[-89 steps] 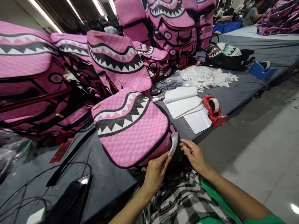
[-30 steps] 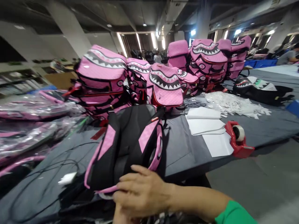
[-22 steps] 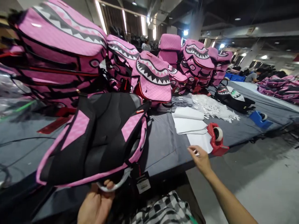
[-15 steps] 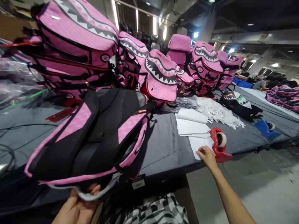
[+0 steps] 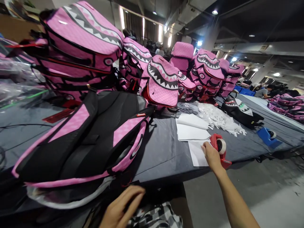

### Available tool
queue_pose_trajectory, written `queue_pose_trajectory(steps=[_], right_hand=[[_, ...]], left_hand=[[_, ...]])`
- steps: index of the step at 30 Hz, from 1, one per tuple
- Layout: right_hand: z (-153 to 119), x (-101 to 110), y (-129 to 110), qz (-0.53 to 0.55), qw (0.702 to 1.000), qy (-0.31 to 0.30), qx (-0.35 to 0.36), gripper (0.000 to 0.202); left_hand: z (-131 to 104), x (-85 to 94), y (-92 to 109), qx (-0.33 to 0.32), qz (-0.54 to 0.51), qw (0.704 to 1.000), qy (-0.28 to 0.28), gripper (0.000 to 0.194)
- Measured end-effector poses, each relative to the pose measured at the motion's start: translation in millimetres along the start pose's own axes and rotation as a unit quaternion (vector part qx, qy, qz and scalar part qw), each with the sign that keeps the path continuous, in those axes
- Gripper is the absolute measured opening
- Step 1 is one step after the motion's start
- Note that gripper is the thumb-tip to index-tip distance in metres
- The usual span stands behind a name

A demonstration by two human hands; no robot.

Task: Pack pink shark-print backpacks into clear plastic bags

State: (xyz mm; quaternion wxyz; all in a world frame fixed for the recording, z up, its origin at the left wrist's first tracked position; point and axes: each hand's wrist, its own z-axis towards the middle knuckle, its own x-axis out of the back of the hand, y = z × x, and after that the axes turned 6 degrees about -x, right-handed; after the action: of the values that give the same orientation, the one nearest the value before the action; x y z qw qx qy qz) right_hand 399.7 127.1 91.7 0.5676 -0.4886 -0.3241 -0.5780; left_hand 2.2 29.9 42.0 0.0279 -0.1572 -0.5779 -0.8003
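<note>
A black and pink backpack (image 5: 95, 139) lies back side up at the table's front left, with pale lining (image 5: 78, 202) showing along its near edge. My left hand (image 5: 125, 204) is off the bag, just right of that lining, its fingers stretched and lightly bent; I see nothing in it. My right hand (image 5: 212, 155) is over the right part of a white sheet of paper (image 5: 197, 155), fingers curled together; what they pinch, if anything, is hidden. Right beside it stands a red tape dispenser (image 5: 215, 139) with a tape roll.
Stacked pink backpacks with shark-mouth prints (image 5: 161, 79) line the back. Folded white papers (image 5: 191, 126), a plastic bag of white tags (image 5: 218, 117), a black pouch (image 5: 242, 110) and a blue tape dispenser (image 5: 268, 137) are on the right. Farther off sits a person (image 5: 262, 91).
My left hand has let go of the backpack's near edge and moved right. My right hand has slid away from me over the paper, closer to the red dispenser. The view has shifted slightly.
</note>
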Motion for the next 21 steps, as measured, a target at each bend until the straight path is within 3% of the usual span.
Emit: queue_pose_trajectory(steps=[1,3,5,8,10,12,14,17,19,21], right_hand=[[-3,13,-15,0.012,0.999,-0.038,0.016,0.018],[-16,38,-46,0.078,0.981,-0.154,0.083,0.018],[-29,59,-71,0.182,0.932,-0.277,0.147,0.021],[-38,77,-81,0.341,0.856,-0.375,0.106,0.029],[-40,77,-73,0.431,0.808,-0.400,0.041,0.053],[-43,69,-68,0.488,0.765,-0.420,0.013,0.071],[-51,56,-73,0.525,0.743,-0.415,-0.013,0.070],[-65,38,-100,0.592,0.704,-0.369,-0.135,0.055],[-71,31,-121,0.630,0.665,-0.346,-0.203,0.051],[-70,27,-135,0.634,0.662,-0.340,-0.209,0.050]], left_hand=[[21,-10.7,11,-0.055,0.015,0.998,-0.025,0.028],[59,-37.0,31,-0.122,0.019,0.989,-0.084,0.061],[82,-64.4,43,-0.132,-0.028,0.981,-0.139,0.088],[87,-90.2,46,-0.006,-0.168,0.972,-0.163,0.051],[76,-92.5,44,0.104,-0.280,0.947,-0.114,0.042],[62,-87.1,43,0.170,-0.376,0.910,-0.038,0.045],[49,-80.6,44,0.199,-0.448,0.872,0.006,0.046],[38,-75.0,43,0.205,-0.516,0.832,0.023,0.048],[35,-72.3,39,0.176,-0.508,0.842,0.034,0.049],[34,-68.6,31,0.146,-0.472,0.869,0.041,0.050]])
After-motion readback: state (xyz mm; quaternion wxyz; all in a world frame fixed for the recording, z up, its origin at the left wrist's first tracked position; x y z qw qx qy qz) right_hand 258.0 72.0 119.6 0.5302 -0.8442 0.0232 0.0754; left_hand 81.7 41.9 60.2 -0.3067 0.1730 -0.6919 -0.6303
